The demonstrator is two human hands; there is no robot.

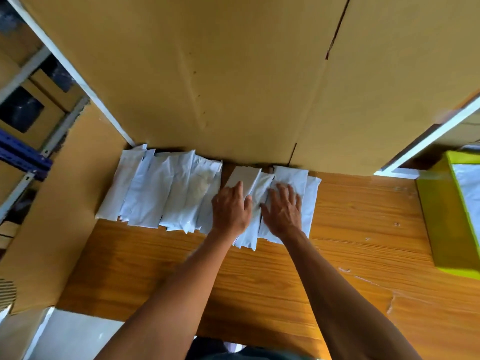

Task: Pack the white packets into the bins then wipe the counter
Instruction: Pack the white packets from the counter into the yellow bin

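Observation:
Several white packets (158,188) lie in an overlapping row on the wooden counter (363,229), against a cardboard wall. My left hand (230,207) rests flat on the packets near the middle of the row, its fingers on one white packet (242,178). My right hand (283,207) lies flat with spread fingers on the right-hand packets (291,176). A yellow-green bin (446,222) stands at the right edge of the counter, with white packets (470,185) inside it.
A tall cardboard sheet (233,74) closes off the back of the counter, and another cardboard panel (65,203) stands at the left. Metal shelving with boxes (23,105) is at the far left. Bare wood lies between the packets and the bin.

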